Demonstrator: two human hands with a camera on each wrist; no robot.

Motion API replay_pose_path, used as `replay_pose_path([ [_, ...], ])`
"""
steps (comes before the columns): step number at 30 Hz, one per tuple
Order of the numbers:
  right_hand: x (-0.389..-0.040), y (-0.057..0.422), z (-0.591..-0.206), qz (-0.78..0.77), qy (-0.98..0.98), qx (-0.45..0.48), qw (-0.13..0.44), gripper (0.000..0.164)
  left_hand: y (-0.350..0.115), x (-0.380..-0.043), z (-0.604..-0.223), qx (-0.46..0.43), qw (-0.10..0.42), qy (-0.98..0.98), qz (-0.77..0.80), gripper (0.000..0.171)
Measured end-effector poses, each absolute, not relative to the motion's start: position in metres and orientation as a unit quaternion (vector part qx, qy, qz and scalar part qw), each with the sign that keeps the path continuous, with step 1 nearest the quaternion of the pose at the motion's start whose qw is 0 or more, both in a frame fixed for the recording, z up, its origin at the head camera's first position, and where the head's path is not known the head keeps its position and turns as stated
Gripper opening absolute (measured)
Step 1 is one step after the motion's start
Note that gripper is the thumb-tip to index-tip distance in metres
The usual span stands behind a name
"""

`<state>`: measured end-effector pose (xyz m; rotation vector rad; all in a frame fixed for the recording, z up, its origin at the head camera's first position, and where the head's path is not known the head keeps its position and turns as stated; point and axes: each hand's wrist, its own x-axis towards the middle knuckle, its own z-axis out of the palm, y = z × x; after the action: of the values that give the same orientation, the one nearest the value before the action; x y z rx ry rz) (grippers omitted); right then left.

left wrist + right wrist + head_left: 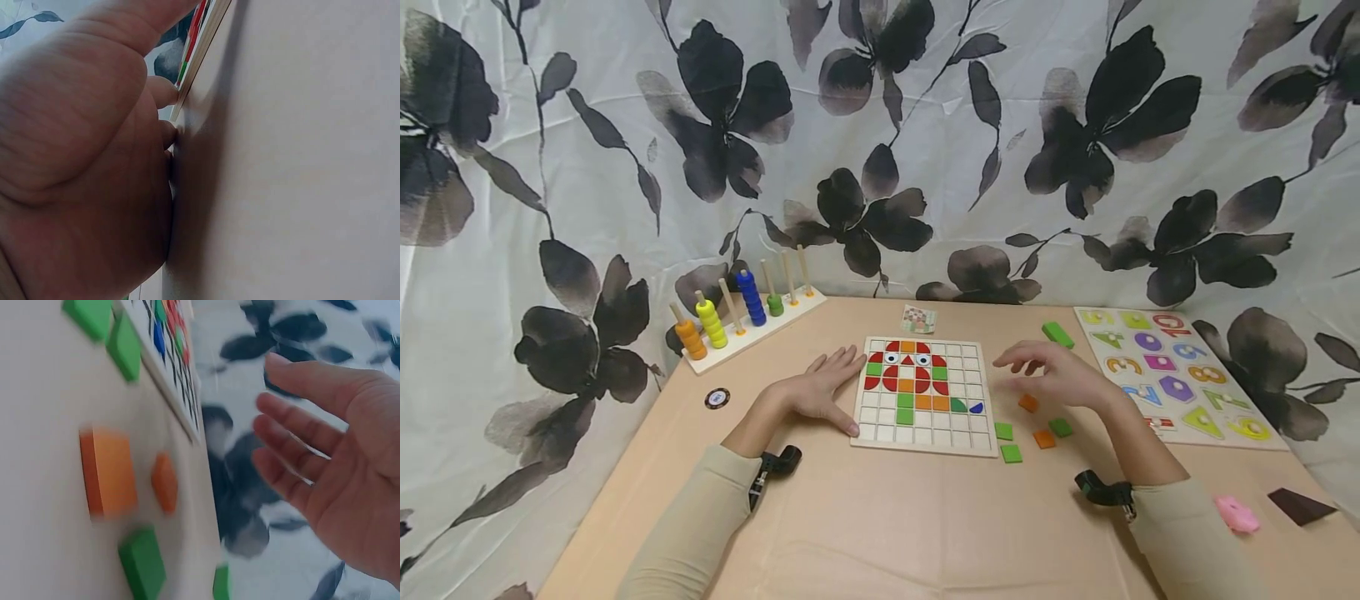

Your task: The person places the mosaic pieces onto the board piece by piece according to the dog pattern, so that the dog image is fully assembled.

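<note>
A white gridded mosaic board (925, 447) lies mid-table, with red, orange, green and eye-marked tiles forming a figure. A blue piece (976, 407) sits at the right of its lower row. My left hand (817, 390) rests at the board's left edge, thumb and fingertips touching it. In the left wrist view the palm (75, 144) hides much of the board. My right hand (1060, 375) hovers right of the board with loosely bent fingers, holding nothing. Below it lie loose orange tiles (1044, 439) and green tiles (1011, 453); the right wrist view shows an orange tile (112, 472) close up.
A peg stacker (760, 329) with coloured rings stands back left, near a round black-and-white disc (717, 398). Behind the board lies a small picture card (918, 319). A green block (1057, 335), a number puzzle (1221, 437), a pink item (1237, 515) and a dark flat piece (1300, 507) lie right.
</note>
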<state>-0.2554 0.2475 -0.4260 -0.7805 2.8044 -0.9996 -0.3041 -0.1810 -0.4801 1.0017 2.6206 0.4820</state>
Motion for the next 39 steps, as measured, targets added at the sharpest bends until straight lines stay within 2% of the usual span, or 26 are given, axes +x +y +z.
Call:
replay_pose_path([
  [8,-0.261,0.279,-0.443,-0.297,0.923,-0.198,0.147,0.025,-0.180,-0.304,-0.479,0.347,0.152,0.912,0.157,0.130],
  [11,-0.265,0.282,-0.449,-0.297,0.920,-0.200,0.161,0.024,-0.180,-0.303,-0.478,0.347,0.152,0.912,0.160,0.130],
  [29,-0.269,0.273,-0.458,-0.335,0.902,-0.217,0.161,0.020,-0.180,-0.304,-0.478,0.355,0.144,0.911,0.152,0.130],
  [39,-0.269,0.224,-0.435,-0.365,0.892,-0.246,0.101,0.013,-0.180,-0.304,-0.478,0.357,0.145,0.909,0.161,0.130],
])
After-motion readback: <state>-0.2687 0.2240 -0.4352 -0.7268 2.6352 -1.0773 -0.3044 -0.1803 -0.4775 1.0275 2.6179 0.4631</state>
